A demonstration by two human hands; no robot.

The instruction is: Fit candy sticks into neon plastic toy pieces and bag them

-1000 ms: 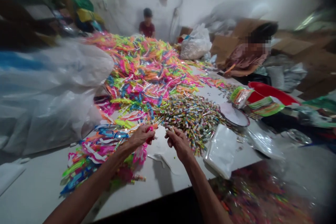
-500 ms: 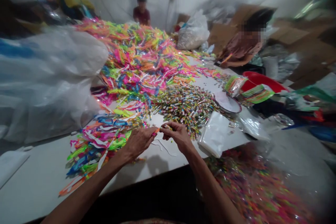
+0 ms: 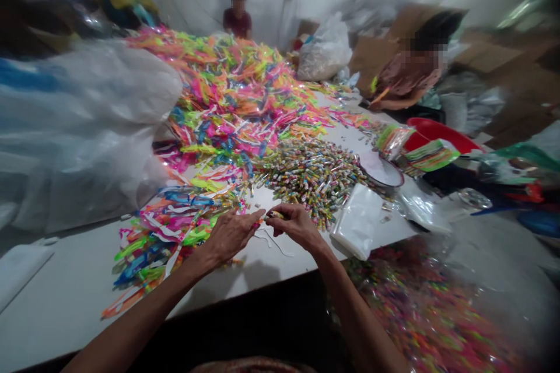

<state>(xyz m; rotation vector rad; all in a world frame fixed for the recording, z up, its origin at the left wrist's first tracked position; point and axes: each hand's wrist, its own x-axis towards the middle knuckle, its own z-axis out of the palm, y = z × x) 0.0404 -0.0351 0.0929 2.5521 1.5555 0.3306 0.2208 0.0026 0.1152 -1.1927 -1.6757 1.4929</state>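
Over the near part of the white table (image 3: 74,280), my two hands meet at the fingertips. Thumb and fingers of my left hand (image 3: 231,234) are pinched on a small orange piece (image 3: 261,221), mostly covered by the fingers. My right hand (image 3: 294,224) grips a small, short cylinder with a coloured wrap (image 3: 276,215) between thumb and fingers. A thin white string (image 3: 273,242) trails on the table below them. Beyond the right hand lies a heap of similar small cylinders (image 3: 312,172). Left of my left hand is a pile of bright plastic pieces with white strips (image 3: 175,227).
A large mound of colourful plastic pieces (image 3: 231,87) covers the far table. Clear plastic bags (image 3: 359,221) lie at the right edge, near a round dish (image 3: 380,170) and a red basin (image 3: 441,134). A bulging translucent sack (image 3: 87,140) stands left. Two people sit beyond the table.
My fingertips have come slightly closer together, and less of the orange piece shows between them. The cylinder in my right hand has tilted a little. The view has shifted slightly.
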